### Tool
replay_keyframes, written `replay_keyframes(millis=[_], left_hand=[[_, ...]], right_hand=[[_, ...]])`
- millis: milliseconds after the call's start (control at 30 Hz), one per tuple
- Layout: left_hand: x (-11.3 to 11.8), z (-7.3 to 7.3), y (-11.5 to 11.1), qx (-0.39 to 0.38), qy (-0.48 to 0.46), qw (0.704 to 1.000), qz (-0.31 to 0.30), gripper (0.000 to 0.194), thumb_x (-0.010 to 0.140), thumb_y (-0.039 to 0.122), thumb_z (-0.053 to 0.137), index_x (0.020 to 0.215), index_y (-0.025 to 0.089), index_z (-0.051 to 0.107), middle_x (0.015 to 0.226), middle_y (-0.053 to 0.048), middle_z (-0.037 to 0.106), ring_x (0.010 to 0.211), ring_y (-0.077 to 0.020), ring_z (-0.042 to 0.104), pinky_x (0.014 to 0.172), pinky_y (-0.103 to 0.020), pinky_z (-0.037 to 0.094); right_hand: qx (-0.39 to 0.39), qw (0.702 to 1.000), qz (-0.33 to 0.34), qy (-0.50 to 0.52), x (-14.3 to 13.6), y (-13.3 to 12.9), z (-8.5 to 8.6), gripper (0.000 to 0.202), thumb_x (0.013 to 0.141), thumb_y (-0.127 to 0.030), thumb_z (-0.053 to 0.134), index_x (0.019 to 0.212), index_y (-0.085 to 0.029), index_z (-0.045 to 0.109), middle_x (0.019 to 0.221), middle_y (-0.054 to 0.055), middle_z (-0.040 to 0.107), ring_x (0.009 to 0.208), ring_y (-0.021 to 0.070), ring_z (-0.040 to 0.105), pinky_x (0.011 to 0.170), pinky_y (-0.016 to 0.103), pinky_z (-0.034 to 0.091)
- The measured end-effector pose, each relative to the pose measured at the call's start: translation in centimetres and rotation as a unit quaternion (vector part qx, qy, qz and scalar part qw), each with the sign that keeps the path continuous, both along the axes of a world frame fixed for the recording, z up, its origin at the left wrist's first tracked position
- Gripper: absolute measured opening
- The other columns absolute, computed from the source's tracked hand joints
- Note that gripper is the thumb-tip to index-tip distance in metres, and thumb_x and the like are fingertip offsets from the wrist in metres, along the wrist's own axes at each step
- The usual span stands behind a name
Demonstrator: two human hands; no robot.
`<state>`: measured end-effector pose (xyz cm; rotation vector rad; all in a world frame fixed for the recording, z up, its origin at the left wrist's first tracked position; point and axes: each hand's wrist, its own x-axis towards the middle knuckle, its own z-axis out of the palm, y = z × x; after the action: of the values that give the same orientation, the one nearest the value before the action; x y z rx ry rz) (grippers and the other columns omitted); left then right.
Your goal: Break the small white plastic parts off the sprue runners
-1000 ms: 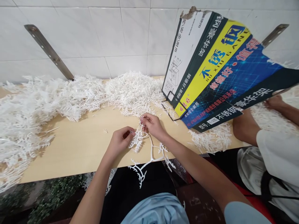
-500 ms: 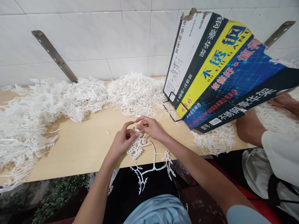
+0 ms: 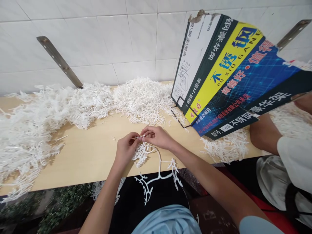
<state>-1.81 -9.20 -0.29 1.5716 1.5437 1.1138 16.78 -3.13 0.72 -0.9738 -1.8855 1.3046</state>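
My left hand (image 3: 126,145) and my right hand (image 3: 158,136) meet fingertip to fingertip above the front part of the table. Both are closed in a pinch on a white plastic branch (image 3: 141,155) with many fine twigs. The exact spot they grip is hidden by the fingers. From this cluster a thicker bare stem (image 3: 160,164) curves down over the table edge. It forks into thin side arms (image 3: 147,187) with short twigs, hanging above my dark-clothed lap.
White plastic branches (image 3: 21,139) lie heaped along the left, and a pile of small white pieces (image 3: 143,97) stands by the tiled wall. A printed cardboard panel (image 3: 234,71) stands upright on the right. Beyond it are another person's arm (image 3: 264,135) and more white pieces (image 3: 226,146).
My fingers have drawn together from a looser hold, and their tips now touch. My right hand has moved slightly down. The hanging stem has barely shifted.
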Motion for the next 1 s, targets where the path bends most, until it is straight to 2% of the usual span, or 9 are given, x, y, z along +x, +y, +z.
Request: replay_keyframes(millis=[167,267,333,400,467,667,867,1000], left_hand=[[-0.2,-0.3,0.0,-0.001,0.032,0.999,-0.017,0.022,0.095,0.039,0.061,0.097,0.02,0.072,0.085,-0.002,0.073,0.071,-0.0167,0.063,0.066,-0.027,0.047],[-0.3,-0.6,0.3,0.007,0.054,0.998,-0.038,0.03,0.097,0.038,0.059,0.12,0.021,0.07,0.094,-0.004,0.076,0.08,-0.0191,0.068,0.073,-0.03,0.05],[-0.2,-0.7,0.5,0.03,0.091,0.993,-0.064,0.032,0.099,0.036,0.056,0.124,0.021,0.069,0.097,-0.005,0.075,0.086,-0.0206,0.068,0.077,-0.031,0.05],[-0.1,-0.8,0.6,0.066,0.136,0.985,-0.08,0.026,0.101,0.032,0.052,0.112,0.021,0.073,0.092,-0.006,0.073,0.087,-0.0213,0.066,0.078,-0.032,0.049],[0.1,-0.8,0.5,0.095,0.167,0.979,-0.07,0.025,0.102,0.03,0.051,0.099,0.019,0.074,0.087,-0.006,0.071,0.085,-0.0213,0.064,0.076,-0.032,0.048],[0.0,-0.9,0.2,0.135,0.216,0.967,-0.019,0.025,0.103,0.029,0.052,0.093,0.019,0.072,0.083,-0.006,0.071,0.079,-0.0208,0.063,0.072,-0.032,0.046],[-0.2,-1.3,-0.1,0.158,0.238,0.958,0.007,0.024,0.101,0.027,0.053,0.09,0.018,0.072,0.083,-0.007,0.073,0.078,-0.0207,0.065,0.07,-0.032,0.045],[0.1,-1.0,-0.2,0.151,0.244,0.958,-0.001,0.025,0.099,0.027,0.054,0.083,0.018,0.071,0.079,-0.007,0.071,0.076,-0.0211,0.063,0.07,-0.032,0.044]], right_hand=[[0.034,0.999,-0.024,-0.002,0.2,-0.2,0.3,0.01,0.083,-0.02,0.072,0.092,-0.018,0.074,0.072,-0.002,0.065,0.062,0.0105,0.052,0.061,0.024,0.039],[0.047,0.999,-0.014,-0.009,0.3,-0.2,0.2,0.012,0.084,-0.018,0.069,0.095,-0.018,0.074,0.072,-0.002,0.064,0.061,0.0105,0.05,0.061,0.024,0.039],[0.062,0.998,-0.016,-0.017,0.2,-0.3,0.0,0.013,0.085,-0.018,0.069,0.096,-0.019,0.074,0.074,-0.002,0.066,0.062,0.0107,0.051,0.061,0.024,0.039],[0.078,0.996,-0.028,-0.021,0.1,-0.3,-0.2,0.013,0.085,-0.018,0.068,0.098,-0.019,0.073,0.079,-0.001,0.068,0.064,0.011,0.053,0.063,0.024,0.041],[0.093,0.994,-0.045,-0.028,0.0,-0.4,-0.5,0.014,0.085,-0.02,0.069,0.099,-0.019,0.071,0.08,-0.001,0.068,0.065,0.0111,0.054,0.064,0.024,0.042],[0.097,0.991,-0.068,-0.067,-0.5,-0.3,-0.9,0.019,0.086,-0.035,0.075,0.097,-0.02,0.069,0.075,-0.002,0.069,0.065,0.0119,0.059,0.064,0.023,0.042],[0.052,0.995,-0.038,-0.078,-0.5,-0.1,-0.5,0.027,0.088,-0.044,0.074,0.083,-0.018,0.072,0.065,-0.003,0.065,0.059,0.0107,0.054,0.058,0.022,0.036],[0.086,0.989,0.015,-0.121,0.0,0.1,-0.6,0.024,0.094,-0.042,0.067,0.088,-0.02,0.075,0.063,-0.003,0.062,0.06,0.0108,0.051,0.058,0.023,0.03]])
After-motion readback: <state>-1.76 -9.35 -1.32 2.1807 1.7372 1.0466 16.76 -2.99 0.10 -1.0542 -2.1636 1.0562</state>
